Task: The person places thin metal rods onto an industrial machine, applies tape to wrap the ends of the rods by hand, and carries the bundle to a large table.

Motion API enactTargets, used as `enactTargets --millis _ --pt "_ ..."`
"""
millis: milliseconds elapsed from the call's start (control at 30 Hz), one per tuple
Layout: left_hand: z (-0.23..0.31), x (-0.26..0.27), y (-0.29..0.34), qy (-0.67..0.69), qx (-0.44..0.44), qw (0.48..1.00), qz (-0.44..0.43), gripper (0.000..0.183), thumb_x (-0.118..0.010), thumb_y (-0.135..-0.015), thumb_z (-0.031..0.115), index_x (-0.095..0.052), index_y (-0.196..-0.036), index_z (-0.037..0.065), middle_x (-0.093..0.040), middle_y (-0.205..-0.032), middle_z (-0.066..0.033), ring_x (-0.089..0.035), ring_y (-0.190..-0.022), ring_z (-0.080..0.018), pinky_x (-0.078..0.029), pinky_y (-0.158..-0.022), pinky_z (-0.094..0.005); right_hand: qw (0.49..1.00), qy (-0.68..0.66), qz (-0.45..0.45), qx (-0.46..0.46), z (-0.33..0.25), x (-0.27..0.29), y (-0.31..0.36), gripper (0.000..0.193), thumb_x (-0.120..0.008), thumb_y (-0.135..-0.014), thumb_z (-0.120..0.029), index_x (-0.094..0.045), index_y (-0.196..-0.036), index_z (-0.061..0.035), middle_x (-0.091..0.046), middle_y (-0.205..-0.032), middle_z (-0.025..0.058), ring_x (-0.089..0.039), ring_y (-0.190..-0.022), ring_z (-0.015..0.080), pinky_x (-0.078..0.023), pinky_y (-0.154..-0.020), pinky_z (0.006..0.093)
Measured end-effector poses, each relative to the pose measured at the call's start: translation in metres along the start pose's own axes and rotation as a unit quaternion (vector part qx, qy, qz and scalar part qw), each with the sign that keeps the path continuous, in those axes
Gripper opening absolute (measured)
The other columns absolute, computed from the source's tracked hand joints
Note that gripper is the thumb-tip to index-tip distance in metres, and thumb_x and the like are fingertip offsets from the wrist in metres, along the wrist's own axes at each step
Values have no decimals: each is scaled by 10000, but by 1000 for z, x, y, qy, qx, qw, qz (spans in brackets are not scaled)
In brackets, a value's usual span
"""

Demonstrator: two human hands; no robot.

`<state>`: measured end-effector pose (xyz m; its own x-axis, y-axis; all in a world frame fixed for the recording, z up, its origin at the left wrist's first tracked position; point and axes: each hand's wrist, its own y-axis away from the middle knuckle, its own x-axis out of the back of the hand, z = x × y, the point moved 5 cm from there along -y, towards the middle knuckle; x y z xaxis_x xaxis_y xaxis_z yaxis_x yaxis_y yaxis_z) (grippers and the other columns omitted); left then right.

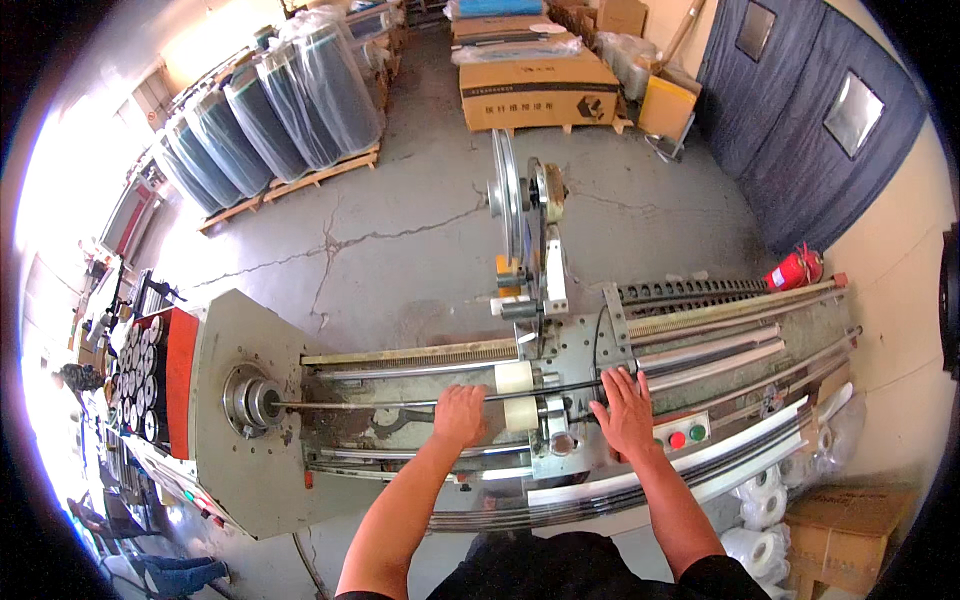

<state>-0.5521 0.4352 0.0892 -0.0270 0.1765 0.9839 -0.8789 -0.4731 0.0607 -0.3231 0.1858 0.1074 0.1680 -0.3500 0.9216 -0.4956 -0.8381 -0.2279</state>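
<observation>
I stand at a long grey winding machine (230,470). My left hand (460,413) is closed around a thin dark rod (360,404) that runs from the round chuck (250,399) on the left toward two white rollers (516,394). My right hand (622,408) lies flat, fingers spread, on the moving carriage plate (575,350) just right of the rollers. A red button (677,440) and a green button (697,433) sit on a small panel beside my right wrist. A large metal wheel (508,195) stands upright behind the carriage.
Plastic-wrapped dark rolls (270,115) stand on wooden pallets at the back left. Cardboard boxes (535,90) are stacked at the back. A red fire extinguisher (795,268) lies by the blue doors (800,110). White rolls (765,510) and a carton (845,530) sit at the lower right.
</observation>
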Motion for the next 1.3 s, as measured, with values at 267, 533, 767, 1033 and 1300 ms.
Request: enactTargets --millis 267,533,767,1033,1300 --pt "-89 17 31 15 69 994 -79 579 -889 -813 311 -696 -1338 164 -764 -1185 -144 -681 -1190 -391 -533 -1026 -506 999 31 0 -10 18 -1 3 621 -689 -1024 -401 -577 -1493 -11 -599 -1530 176 -495 -1493 352 -206 -1323 581" --pt "-257 18 89 -85 207 963 -149 426 -883 -769 415 -829 -1111 168 -801 -1122 -141 -748 -1066 -368 -573 -984 -497 997 65 -2 -44 48 12 7 609 -670 -1044 -387 -562 -1498 5 -582 -1545 179 -487 -1498 353 -190 -1330 579" --pt "-235 13 74 -77 172 967 -172 466 -901 -770 443 -818 -1145 178 -805 -1094 -141 -753 -1056 -382 -595 -933 -522 996 74 13 -57 48 16 7 595 -681 -1039 -369 -567 -1485 8 -593 -1523 185 -506 -1475 363 -220 -1321 578" --pt "-86 8 20 13 79 989 -124 565 -900 -803 341 -709 -1315 198 -780 -1205 -116 -723 -1138 -364 -570 -993 -483 997 60 0 -47 5 -2 3 610 -680 -1035 -364 -552 -1507 1 -586 -1545 183 -496 -1493 350 -197 -1332 556" --pt "3 -1 -13 38 -3 996 -77 534 -873 -794 228 -633 -1261 130 -754 -1182 -124 -719 -1136 -348 -559 -992 -478 999 46 -9 -6 -59 -22 -10 644 -675 -1031 -410 -577 -1477 43 -615 -1507 217 -522 -1475 357 -209 -1325 573"
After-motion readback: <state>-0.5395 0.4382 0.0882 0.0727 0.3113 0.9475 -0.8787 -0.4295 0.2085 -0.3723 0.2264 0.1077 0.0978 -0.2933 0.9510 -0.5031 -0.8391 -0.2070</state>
